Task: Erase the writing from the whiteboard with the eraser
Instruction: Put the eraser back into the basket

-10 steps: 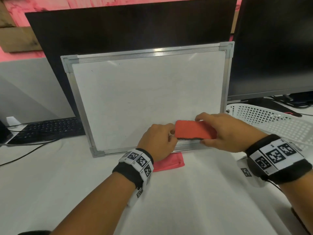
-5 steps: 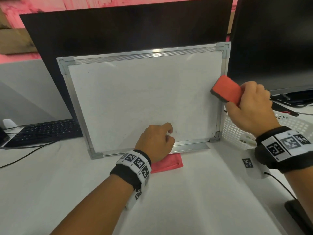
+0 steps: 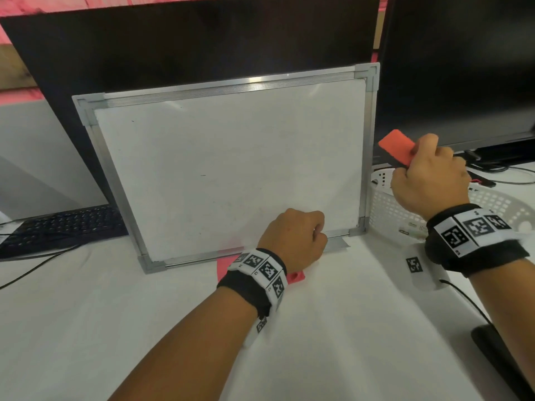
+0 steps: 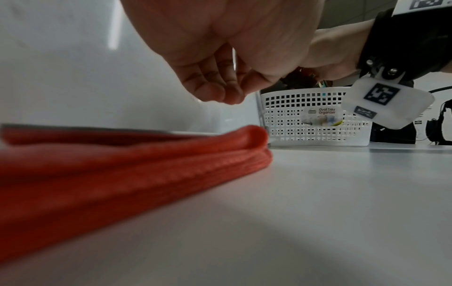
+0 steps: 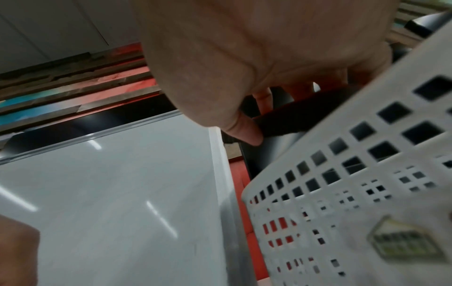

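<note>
The whiteboard [image 3: 231, 175] leans upright against a dark monitor; its surface looks white apart from a couple of tiny dark specks. My right hand [image 3: 428, 175] grips the red eraser [image 3: 396, 146] in the air, just past the board's right edge and above a white basket. In the right wrist view the thumb and fingers pinch the eraser's black felt [image 5: 293, 120] beside the whiteboard [image 5: 110, 193]. My left hand [image 3: 295, 238] is a curled fist against the board's bottom frame. In the left wrist view the left hand [image 4: 215, 83] has its fingers folded in, holding nothing.
A folded red cloth [image 3: 295, 276] [image 4: 122, 164] lies under my left wrist at the board's foot. The perforated white basket [image 3: 388, 204] [image 4: 318, 120] [image 5: 342, 193] stands right of the board. A black keyboard [image 3: 63, 224] lies at the left, a second monitor [image 3: 463, 68] stands at the right.
My right hand carried the eraser from the board's lower middle up and rightwards, off the board and over the basket. The left hand stayed at the bottom frame.
</note>
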